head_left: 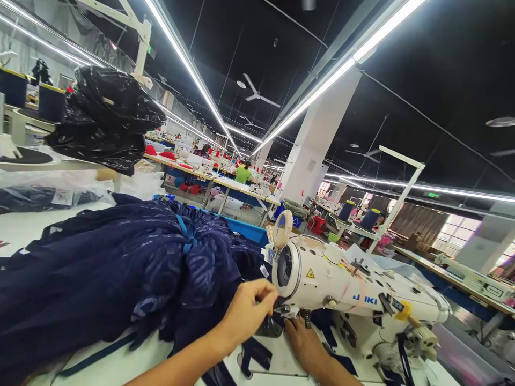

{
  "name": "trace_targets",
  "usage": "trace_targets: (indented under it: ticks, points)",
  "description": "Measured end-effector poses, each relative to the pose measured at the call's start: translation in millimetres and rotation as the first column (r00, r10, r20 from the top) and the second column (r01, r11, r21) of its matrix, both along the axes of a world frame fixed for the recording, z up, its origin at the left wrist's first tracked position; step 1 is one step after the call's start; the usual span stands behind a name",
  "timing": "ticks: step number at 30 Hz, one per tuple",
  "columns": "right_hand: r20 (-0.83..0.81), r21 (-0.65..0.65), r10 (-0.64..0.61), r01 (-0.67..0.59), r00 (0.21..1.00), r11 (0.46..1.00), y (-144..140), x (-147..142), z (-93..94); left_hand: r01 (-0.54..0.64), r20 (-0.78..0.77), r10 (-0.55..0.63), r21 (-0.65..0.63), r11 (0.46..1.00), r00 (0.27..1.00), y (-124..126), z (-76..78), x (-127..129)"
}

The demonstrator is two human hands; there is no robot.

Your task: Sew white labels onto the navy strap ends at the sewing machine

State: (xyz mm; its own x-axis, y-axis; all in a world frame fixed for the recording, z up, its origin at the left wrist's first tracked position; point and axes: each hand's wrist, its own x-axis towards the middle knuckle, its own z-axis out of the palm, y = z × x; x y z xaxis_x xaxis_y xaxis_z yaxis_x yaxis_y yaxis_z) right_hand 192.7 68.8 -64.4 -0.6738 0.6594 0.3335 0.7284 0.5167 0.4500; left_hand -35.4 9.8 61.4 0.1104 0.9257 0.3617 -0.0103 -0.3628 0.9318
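My left hand is raised at the needle end of a white sewing machine. Its thumb and forefinger are pinched together; whatever lies between them, if anything, is too small to make out. Under the machine head, my right hand rests low on the machine bed with fingers stretched forward, the tips partly hidden by machine parts. Dark navy fabric strips lie on the bed beside both hands. A large heap of navy garments, bound with a blue tie, fills the table to the left.
A black plastic bag hangs at upper left, above clear plastic packages. Thread cones stand on a rack behind the machine. Farther off are rows of sewing tables, a person in green and a white pillar.
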Motion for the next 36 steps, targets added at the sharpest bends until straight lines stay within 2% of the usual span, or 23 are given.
trace_targets:
  ticks: [1, 2, 3, 4, 6, 11, 17, 24, 29, 32, 36]
  points:
    - [0.007, 0.01, 0.0, 0.0, 1.0, 1.0, -1, 0, 1.3, -0.099, 0.068, 0.096, 0.047, 0.994, 0.993, 9, 6.9, 2]
    - [0.013, 0.022, -0.003, 0.003, 1.0, 1.0, -2, -1, 2.7, -0.166, 0.166, 0.157, 0.037, 0.985, 0.974, 19, 12.8, 6]
    - [0.017, 0.034, -0.008, 0.007, 1.0, 0.999, -4, -2, 3.9, -0.179, 0.273, 0.179, -0.025, 0.983, 0.945, 30, 17.3, 11]
    - [0.02, 0.046, -0.015, 0.014, 1.0, 0.999, -5, -2, 4.9, -0.149, 0.376, 0.184, -0.12, 0.981, 0.908, 40, 20.1, 18]
    - [0.026, 0.059, -0.028, 0.027, 0.999, 0.998, -6, -3, 5.6, -0.098, 0.445, 0.177, -0.195, 0.976, 0.878, 57, 20.8, 34]
    - [0.028, 0.068, -0.046, 0.044, 0.999, 0.997, -2, -3, 2.2, -0.1, 0.548, 0.223, -0.246, 0.964, 0.806, 73, 9.6, 60]
    - [0.021, 0.055, -0.023, 0.022, 1.0, 0.998, 0, 0, -1.3, -0.054, 0.592, 0.204, -0.261, 0.964, 0.78, 71, 5.5, 55]
    - [0.031, 0.057, -0.011, 0.01, 0.999, 0.998, -2, -1, 4.2, -0.07, 0.618, 0.218, -0.255, 0.964, 0.755, 73, 7.0, 57]
    - [0.025, 0.025, -0.022, 0.021, 0.999, 0.999, -3, -1, 5.4, -0.053, 0.599, 0.217, -0.28, 0.958, 0.771, 71, 6.0, 58]
    - [0.007, 0.059, -0.018, 0.017, 1.0, 0.998, -2, 0, 1.0, -0.054, 0.601, 0.212, -0.271, 0.961, 0.771, 71, 6.6, 58]
    - [-0.009, 0.107, -0.004, 0.005, 1.0, 0.994, 0, 0, -3.0, -0.053, 0.534, 0.157, -0.206, 0.977, 0.831, 72, 7.7, 59]
